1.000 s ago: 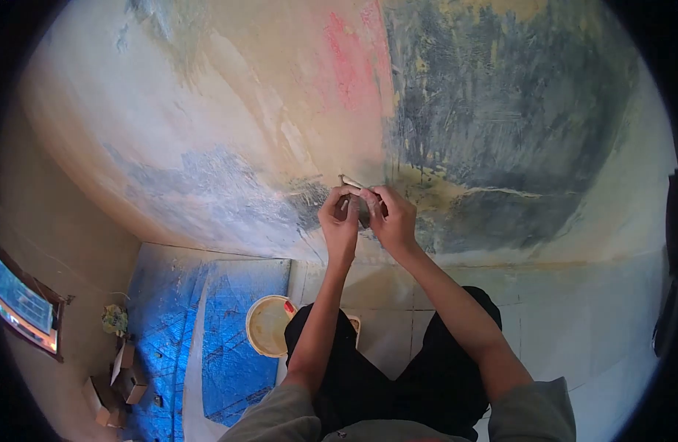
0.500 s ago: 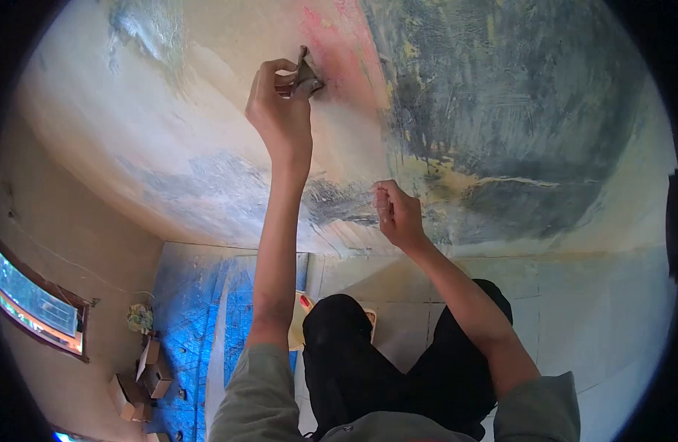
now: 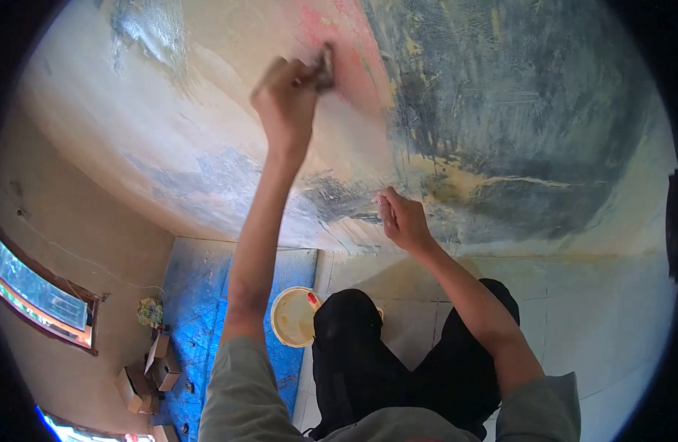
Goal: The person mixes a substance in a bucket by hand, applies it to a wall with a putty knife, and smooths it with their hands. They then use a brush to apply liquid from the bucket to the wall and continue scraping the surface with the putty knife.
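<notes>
My left hand [image 3: 286, 99], blurred by motion, is closed on a small folded grey-brown pad [image 3: 325, 68]. The pad is at the painted wall [image 3: 228, 121], beside a pink-red patch [image 3: 354, 62]. Lower and to the right, my right hand [image 3: 407, 221] is held in a loose fist with whitish smears on the fingers, and nothing shows in it. It is in front of the wall's lower part, below the large dark grey-green painted area [image 3: 501, 110].
A round tub [image 3: 293, 317] with a red-tipped object on its rim stands by my left knee. Blue sheeting [image 3: 206, 309] covers the floor at left, with open cardboard boxes [image 3: 149, 376] along the side wall. Pale tiles [image 3: 575, 317] lie at right.
My left hand and the pad have shifted slightly right along the wall, and the hand is now blurred. My right hand has barely moved. More of the tub shows now.
</notes>
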{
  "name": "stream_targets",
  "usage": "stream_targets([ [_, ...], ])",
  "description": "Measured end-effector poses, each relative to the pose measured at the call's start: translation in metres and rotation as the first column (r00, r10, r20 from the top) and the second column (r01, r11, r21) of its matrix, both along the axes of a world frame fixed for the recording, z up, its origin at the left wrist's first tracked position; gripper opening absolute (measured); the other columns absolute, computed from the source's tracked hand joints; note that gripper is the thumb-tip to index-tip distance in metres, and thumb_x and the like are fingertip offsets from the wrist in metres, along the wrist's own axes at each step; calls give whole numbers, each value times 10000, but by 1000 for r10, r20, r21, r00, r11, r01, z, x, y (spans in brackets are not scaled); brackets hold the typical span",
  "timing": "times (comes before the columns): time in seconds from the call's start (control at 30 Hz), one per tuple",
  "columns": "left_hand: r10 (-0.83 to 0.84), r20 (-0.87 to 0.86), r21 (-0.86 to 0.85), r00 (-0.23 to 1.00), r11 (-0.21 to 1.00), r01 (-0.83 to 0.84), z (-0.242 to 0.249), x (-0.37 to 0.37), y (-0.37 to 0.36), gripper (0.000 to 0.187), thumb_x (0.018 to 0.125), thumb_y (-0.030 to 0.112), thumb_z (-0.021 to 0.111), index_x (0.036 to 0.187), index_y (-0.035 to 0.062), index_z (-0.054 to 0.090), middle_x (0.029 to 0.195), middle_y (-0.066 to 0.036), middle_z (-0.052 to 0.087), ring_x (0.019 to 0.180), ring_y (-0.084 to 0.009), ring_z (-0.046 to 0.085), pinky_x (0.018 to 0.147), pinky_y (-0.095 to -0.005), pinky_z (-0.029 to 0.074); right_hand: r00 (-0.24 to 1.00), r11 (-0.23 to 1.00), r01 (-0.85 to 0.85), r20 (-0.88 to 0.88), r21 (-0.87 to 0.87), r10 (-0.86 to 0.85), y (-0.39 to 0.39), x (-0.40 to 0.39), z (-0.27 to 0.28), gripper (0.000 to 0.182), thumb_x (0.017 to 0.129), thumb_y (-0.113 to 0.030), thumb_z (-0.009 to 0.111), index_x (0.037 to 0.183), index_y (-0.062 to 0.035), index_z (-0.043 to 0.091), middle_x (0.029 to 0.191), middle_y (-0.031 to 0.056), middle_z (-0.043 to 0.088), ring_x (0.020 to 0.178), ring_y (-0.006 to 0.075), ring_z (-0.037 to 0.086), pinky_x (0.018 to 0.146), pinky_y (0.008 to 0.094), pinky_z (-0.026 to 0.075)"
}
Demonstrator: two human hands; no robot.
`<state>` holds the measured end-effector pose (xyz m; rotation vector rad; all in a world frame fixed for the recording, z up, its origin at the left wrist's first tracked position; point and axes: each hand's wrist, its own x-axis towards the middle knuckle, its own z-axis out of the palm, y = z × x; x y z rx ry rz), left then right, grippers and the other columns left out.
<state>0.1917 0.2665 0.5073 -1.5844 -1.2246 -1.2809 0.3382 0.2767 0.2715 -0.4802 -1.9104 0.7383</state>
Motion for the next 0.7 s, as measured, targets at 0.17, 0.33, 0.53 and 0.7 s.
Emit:
stream_targets([
  [0.17, -130, 173, 139, 976, 985, 106, 40, -9, 13, 162, 639, -100, 703, 747, 18, 679, 687, -36, 656, 620, -84, 578, 597, -241, 473, 1000, 1000, 6, -7, -2, -6, -5, 10, 12, 94, 956, -156, 502, 971, -80, 556, 709, 91, 643, 497, 251, 593, 488, 354, 462],
  [0.33, -127, -156, -1, 980, 992, 128, 29, -16, 6, 218, 639, -112, 641, 750, 72, 677, 733, -51, 636, 687, -162, 647, 593, -280, 501, 1000, 999, 26, -10, 37, -26, 0, 15, 7, 82, 950, -143, 508, 958, -74, 551, 685, 104, 627, 506, 253, 594, 490, 363, 459],
  [0.53, -89, -408, -103, 908, 993, 52, 9, -1, 1, 209, 653, -113, 637, 776, 54, 660, 758, -63, 634, 707, -154, 643, 622, -281, 507, 1000, 1000, -2, 2, 28, 2, -7, 24, 19, 71, 938, -136, 522, 955, -73, 549, 649, 109, 599, 519, 254, 594, 499, 379, 451],
  [0.7, -57, -55, 68, 997, 996, 60, 60, -21, -2, 246, 675, -123, 613, 801, 69, 700, 772, -57, 654, 678, -162, 643, 612, -279, 508, 995, 998, -40, 93, 52, 35, -11, 29, 23, 74, 934, -131, 520, 955, -66, 550, 711, 113, 640, 565, 270, 620, 532, 378, 472],
])
